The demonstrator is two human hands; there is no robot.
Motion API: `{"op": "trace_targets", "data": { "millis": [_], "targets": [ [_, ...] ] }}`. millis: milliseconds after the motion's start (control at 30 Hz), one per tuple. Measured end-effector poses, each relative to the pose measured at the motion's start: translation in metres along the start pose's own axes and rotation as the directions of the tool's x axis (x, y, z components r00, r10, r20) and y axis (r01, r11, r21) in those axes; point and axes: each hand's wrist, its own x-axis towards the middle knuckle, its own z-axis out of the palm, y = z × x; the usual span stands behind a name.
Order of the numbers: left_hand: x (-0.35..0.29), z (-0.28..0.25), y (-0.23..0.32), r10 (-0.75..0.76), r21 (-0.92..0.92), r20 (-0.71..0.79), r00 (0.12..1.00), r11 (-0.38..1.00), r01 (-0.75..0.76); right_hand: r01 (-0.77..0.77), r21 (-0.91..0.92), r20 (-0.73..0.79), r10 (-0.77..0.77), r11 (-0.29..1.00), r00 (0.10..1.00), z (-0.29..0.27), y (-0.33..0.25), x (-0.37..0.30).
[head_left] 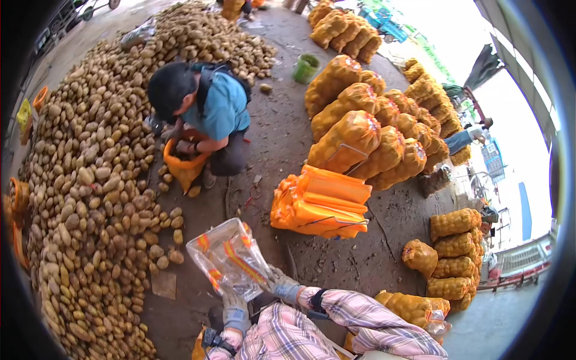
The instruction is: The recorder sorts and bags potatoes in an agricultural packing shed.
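Both of my hands wear grey work gloves and hold a clear plastic bag (211, 251) with red and yellow stripes. My left hand (235, 311) grips its near edge, fingers closed on the plastic. At its right-hand edge, my right hand (281, 284) is closed on the film too. The bag is spread out flat in front of me and looks thin and shiny. Just beyond it to the right stands a stack of folded orange mesh sacks (324, 198) in a wire frame.
A large potato pile (90, 198) covers the left side. Beside it a crouching person in blue (219, 111) works at an orange sack (183, 167). Filled potato sacks (345, 141) stand in rows on the right, with more sacks (453, 249) stacked nearer. A green bucket (306, 68) stands farther back.
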Motion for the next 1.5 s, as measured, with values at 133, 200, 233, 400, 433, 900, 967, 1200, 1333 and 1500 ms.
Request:
{"op": "trace_targets", "data": {
  "millis": [133, 200, 233, 400, 433, 900, 967, 1200, 1333, 1500],
  "targets": [
    [0.100, -0.049, -0.193, -0.084, 0.031, -0.191, 0.978, 0.995, 0.091, -0.013, 0.240, -0.060, 0.028, 0.971, 0.998, -0.025, 0.088, 0.197],
    [0.126, -0.118, -0.220, -0.033, 0.064, -0.266, 0.964, 0.997, 0.051, -0.012, 0.154, -0.245, 0.050, 0.988, 0.968, -0.034, 0.094, 0.218],
    [0.134, -0.140, -0.223, -0.013, 0.070, -0.278, 0.961, 0.997, 0.033, -0.012, 0.161, -0.314, 0.063, 0.987, 0.947, -0.028, 0.096, 0.218],
    [0.158, -0.207, -0.248, 0.006, 0.103, -0.280, 0.960, 0.994, 0.024, -0.005, 0.108, -0.129, 0.019, 0.994, 0.991, -0.069, 0.099, 0.233],
    [0.161, -0.212, -0.250, 0.015, 0.108, -0.263, 0.965, 0.994, 0.014, -0.001, 0.109, -0.136, 0.016, 0.994, 0.991, -0.072, 0.094, 0.238],
    [0.114, -0.192, -0.226, -0.145, -0.013, -0.113, 0.983, 0.989, 0.145, 0.386, -0.059, -0.163, -0.390, 0.921, 0.906, -0.102, 0.125, 0.241],
    [0.099, -0.182, -0.219, -0.179, -0.023, -0.095, 0.979, 0.984, 0.177, 0.440, -0.096, -0.111, -0.448, 0.893, 0.887, -0.105, 0.125, 0.237],
    [0.084, -0.137, -0.194, -0.243, -0.063, -0.009, 0.970, 0.968, 0.242, 0.550, -0.045, -0.239, -0.544, 0.834, 0.804, -0.096, 0.159, 0.243],
    [0.084, -0.119, -0.208, -0.187, 0.076, -0.039, 0.982, 0.979, 0.189, 0.593, -0.087, -0.196, -0.597, 0.800, 0.778, -0.112, 0.155, 0.249],
    [0.061, -0.140, -0.199, -0.035, 0.361, -0.187, 0.982, 0.927, 0.102, 0.607, -0.191, -0.227, -0.636, 0.772, 0.738, -0.124, 0.140, 0.243]
  ]
}}
